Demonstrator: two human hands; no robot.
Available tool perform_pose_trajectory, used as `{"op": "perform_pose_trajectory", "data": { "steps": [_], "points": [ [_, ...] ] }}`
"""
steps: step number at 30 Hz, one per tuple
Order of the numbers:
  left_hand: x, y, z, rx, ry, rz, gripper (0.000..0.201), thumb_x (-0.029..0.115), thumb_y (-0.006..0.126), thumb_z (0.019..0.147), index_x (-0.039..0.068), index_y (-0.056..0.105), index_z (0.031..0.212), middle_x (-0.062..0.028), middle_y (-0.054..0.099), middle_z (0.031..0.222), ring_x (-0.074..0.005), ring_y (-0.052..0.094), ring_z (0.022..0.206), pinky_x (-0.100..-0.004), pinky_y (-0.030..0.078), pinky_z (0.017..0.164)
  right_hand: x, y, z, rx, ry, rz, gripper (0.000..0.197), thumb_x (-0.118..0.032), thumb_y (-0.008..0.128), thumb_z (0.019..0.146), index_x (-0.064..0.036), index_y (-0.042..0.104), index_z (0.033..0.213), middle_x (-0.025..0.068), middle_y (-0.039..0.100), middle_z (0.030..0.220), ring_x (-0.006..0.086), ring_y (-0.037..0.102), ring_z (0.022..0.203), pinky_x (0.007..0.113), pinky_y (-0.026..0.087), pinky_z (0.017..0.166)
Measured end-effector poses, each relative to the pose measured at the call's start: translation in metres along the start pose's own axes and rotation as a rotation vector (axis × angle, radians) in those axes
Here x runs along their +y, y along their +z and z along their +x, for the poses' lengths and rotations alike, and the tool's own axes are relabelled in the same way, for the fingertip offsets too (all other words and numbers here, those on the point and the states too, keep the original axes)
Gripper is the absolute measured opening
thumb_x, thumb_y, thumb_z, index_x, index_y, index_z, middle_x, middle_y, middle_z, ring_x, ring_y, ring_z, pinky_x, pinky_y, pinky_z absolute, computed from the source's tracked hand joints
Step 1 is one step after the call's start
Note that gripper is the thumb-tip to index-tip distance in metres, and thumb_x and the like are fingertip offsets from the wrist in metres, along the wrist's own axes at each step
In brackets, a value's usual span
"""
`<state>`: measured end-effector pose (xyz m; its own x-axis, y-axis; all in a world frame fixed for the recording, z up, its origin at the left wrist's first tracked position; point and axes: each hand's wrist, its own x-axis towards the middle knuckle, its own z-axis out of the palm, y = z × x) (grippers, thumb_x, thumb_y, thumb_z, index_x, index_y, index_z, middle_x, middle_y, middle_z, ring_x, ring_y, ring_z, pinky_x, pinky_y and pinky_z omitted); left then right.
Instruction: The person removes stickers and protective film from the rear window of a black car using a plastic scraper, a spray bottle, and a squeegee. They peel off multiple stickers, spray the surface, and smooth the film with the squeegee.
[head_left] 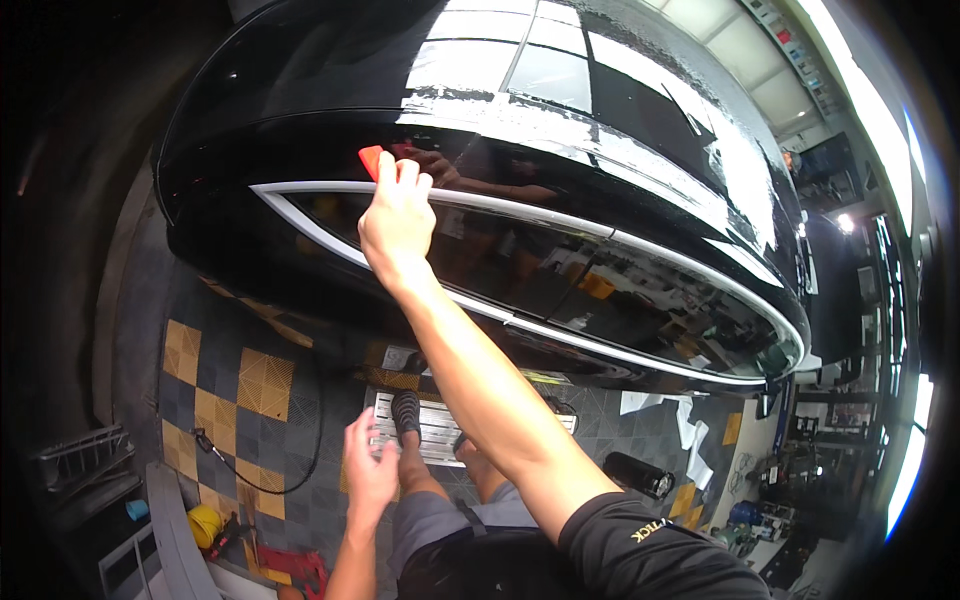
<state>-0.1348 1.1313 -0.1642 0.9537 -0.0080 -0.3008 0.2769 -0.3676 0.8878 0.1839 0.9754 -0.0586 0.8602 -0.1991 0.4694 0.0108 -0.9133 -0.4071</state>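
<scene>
My right hand (398, 215) is stretched out to a black car (290, 85), its fingers closed on a flat red squeegee (371, 161). The squeegee lies against the glossy panel just above the side window (500, 250), close to the window's rear or front corner; I cannot tell which. Light silver trim (290, 214) frames that window. Low on the left, my left hand (368, 468) hangs beside my leg, fingers apart and holding nothing. Farther up, the roof shows bright reflections with a wet or streaky texture.
I stand on a silver slatted step platform (470, 428) over chequered floor tiles (265, 383). A black hose (280, 490) curves across the floor at left. To the right lie a black cylinder (638, 475) and white sheets (692, 440). Yellow (203, 525) and red (300, 568) items sit at lower left.
</scene>
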Motion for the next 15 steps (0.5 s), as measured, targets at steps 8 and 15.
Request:
{"op": "perform_pose_trajectory", "data": {
  "steps": [8, 15],
  "points": [
    [-0.061, -0.092, -0.008, 0.182, -0.199, -0.013, 0.066, -0.004, 0.066, 0.096, 0.005, 0.053, 0.160, -0.0138, 0.061, 0.139, -0.0220, 0.062, 0.114, -0.0340, 0.055, 0.094, 0.151, -0.104, 0.019, 0.344, 0.334, -0.234, 0.055, -0.005, 0.054, 0.098, -0.0114, 0.058, 0.153, 0.0205, 0.061, 0.136, 0.0421, 0.057, 0.120, 0.056, 0.058, 0.098],
    [-0.008, -0.086, 0.042, 0.086, 0.009, -0.017, 0.066, -0.003, 0.067, 0.097, 0.006, 0.052, 0.161, -0.0133, 0.061, 0.142, -0.0234, 0.063, 0.118, -0.0351, 0.055, 0.098, 0.018, -0.010, 0.022, 0.020, 0.197, -0.138, 0.051, 0.002, 0.060, 0.092, -0.0041, 0.055, 0.142, 0.0227, 0.057, 0.128, 0.0443, 0.059, 0.116, 0.055, 0.064, 0.087]
  ]
}}
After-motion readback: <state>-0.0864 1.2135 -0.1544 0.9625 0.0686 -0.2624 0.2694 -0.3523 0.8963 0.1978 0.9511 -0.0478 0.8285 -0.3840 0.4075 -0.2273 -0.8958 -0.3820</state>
